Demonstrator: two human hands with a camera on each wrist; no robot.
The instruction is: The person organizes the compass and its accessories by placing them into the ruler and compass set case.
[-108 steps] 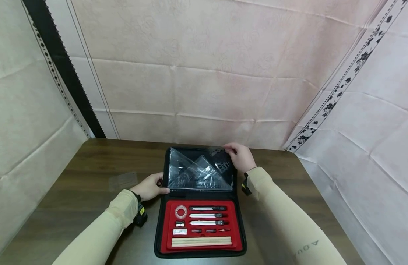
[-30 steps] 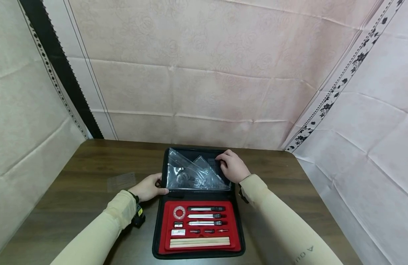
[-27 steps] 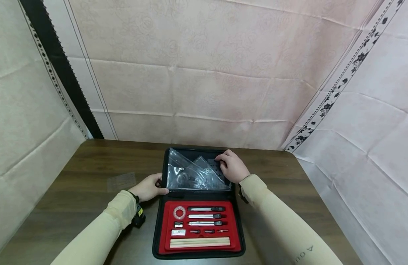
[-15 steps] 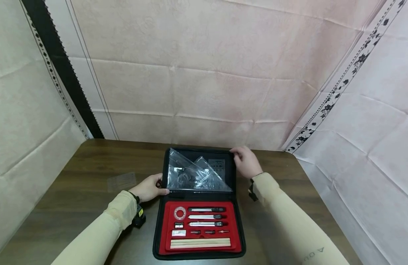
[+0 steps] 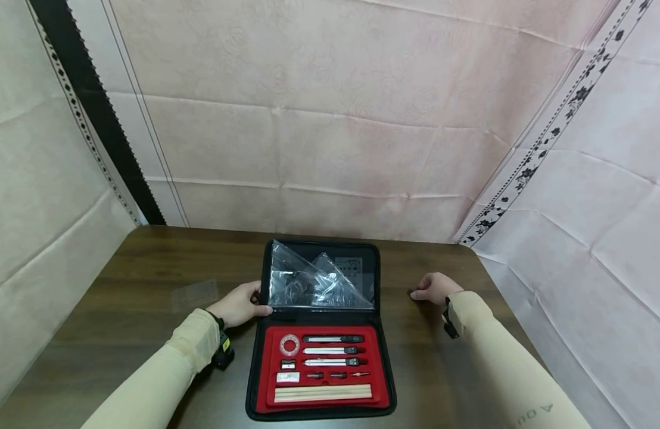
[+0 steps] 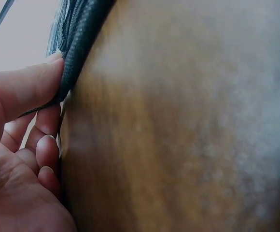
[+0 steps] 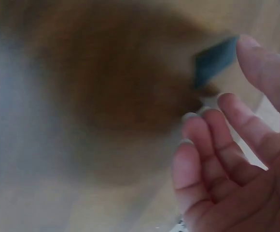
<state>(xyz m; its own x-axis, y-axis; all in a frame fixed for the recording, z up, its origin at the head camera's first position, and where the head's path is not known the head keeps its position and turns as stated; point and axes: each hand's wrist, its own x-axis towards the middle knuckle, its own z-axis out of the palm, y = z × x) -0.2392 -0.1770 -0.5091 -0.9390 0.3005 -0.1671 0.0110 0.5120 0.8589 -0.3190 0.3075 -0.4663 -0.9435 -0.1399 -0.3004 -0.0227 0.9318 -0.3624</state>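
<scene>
A black zip case (image 5: 259, 363) lies unfolded on the wooden table, holding a geometry set. My left hand (image 5: 239, 305) pinches the left edge of its lid, thumb (image 6: 34, 82) on top and fingers curled beneath. Clear set squares (image 5: 298, 280) and a pale printed card (image 5: 350, 269) sit in the lid's transparent pocket. To the right of the lid, low over the table, my right hand (image 5: 436, 288) pinches a small dark rectangular piece (image 7: 215, 59) at its thumb tip; its kind is blurred.
The red tray (image 5: 380, 381) bears a white ring (image 5: 289, 345), compasses (image 5: 332, 350), a sharpener (image 5: 288, 364), an eraser (image 5: 288, 377) and pale pencils (image 5: 323, 393). A clear plastic sheet (image 5: 195, 295) lies left of the left hand. Cloth walls (image 5: 335, 149) rise behind the table (image 5: 121, 345).
My right hand has left the lid's upper right and moved right and toward me, now with a small dark piece. The printed card shows uncovered in the pocket. My left hand stays at the lid edge.
</scene>
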